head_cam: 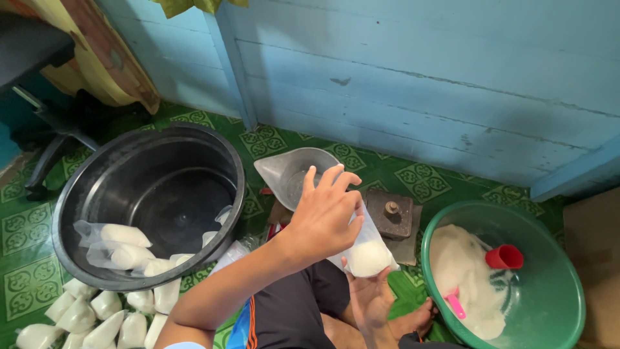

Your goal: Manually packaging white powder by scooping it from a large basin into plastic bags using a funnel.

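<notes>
My right hand (369, 298) cups a small clear bag (368, 252) from below, palm up, fingers curled round its bulging bottom, which holds a lump of white powder. My left hand (326, 213) reaches across from the left and pinches the bag's top edge, fingers spread and bent, wrist turned so its back faces the camera; both hands are closed on the bag, neither clenched empty. The bag hangs in front of me, just near of the grey scale pan (287, 169) and beside the dark weight block (390, 213) with its brass knob.

By the look of things the work is well along but not finished. Filled bags (116, 245) lie inside the black tub (97, 194) at left, and many more bags on the floor (97, 320) crowd the green patterned mat (423, 181) at near left. At right the green basin (568, 304) is only partly covered with white powder (462, 265), with a red cup (504, 257) and a pink scoop (454, 302) resting in it, so stock remains to be bagged. The bag in my hands looks unsealed.

My left forearm runs up from the near left, elbow bent, over my dark shorts (290, 310). Behind stands a pale blue plank wall (420, 77).
</notes>
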